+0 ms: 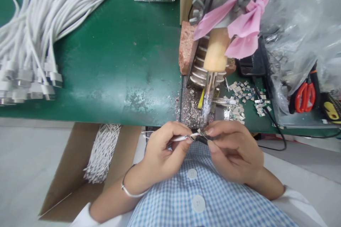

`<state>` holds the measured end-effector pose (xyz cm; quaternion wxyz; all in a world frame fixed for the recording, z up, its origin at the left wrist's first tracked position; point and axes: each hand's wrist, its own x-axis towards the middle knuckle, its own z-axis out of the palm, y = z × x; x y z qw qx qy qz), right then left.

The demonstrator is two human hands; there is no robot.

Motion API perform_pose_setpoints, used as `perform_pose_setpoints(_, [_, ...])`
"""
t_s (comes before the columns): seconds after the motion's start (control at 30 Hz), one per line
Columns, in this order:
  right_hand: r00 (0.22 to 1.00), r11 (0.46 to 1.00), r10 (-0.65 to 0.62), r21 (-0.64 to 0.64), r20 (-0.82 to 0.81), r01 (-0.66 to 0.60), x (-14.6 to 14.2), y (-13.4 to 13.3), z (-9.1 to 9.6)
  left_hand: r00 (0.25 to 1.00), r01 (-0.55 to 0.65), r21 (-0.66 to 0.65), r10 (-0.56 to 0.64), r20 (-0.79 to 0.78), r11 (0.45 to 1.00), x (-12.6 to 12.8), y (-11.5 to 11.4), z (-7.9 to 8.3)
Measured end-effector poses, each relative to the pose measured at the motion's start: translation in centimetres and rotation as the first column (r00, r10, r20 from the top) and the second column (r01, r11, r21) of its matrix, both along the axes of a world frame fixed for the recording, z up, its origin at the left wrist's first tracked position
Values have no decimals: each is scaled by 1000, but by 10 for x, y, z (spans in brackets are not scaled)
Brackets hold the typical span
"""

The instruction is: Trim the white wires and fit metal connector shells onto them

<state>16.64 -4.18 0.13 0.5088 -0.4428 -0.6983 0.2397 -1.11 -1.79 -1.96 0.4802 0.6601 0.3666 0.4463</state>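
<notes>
My left hand (165,149) pinches the end of a thin white cable (179,138) just below the table's front edge. My right hand (234,152) is closed on dark tweezers (204,137) whose tips meet the cable end at a small metal part. Both hands sit close together under the tip of a soldering iron (209,103), which hangs from a wooden handle (216,51) wrapped with pink paper. Small metal connector pieces (242,101) lie scattered just right of the iron.
A big bundle of white cables with plugs (34,42) covers the green table (117,60) at left. A cardboard box (69,181) with more cables stands below. Red-handled scissors (305,95), plastic bags (301,25) and a brick (186,46) are at right.
</notes>
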Motion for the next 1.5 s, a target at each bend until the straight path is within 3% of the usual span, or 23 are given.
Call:
perform_pose_setpoints(0.6, [996, 997, 74, 15, 44, -75, 3, -2, 0, 999, 31, 5, -31, -24, 1000, -5, -4, 1])
perform_pose_setpoints(1.5, [997, 994, 28, 107, 66, -35, -1, 3, -3, 999, 18, 33, -17, -32, 999, -2, 0, 3])
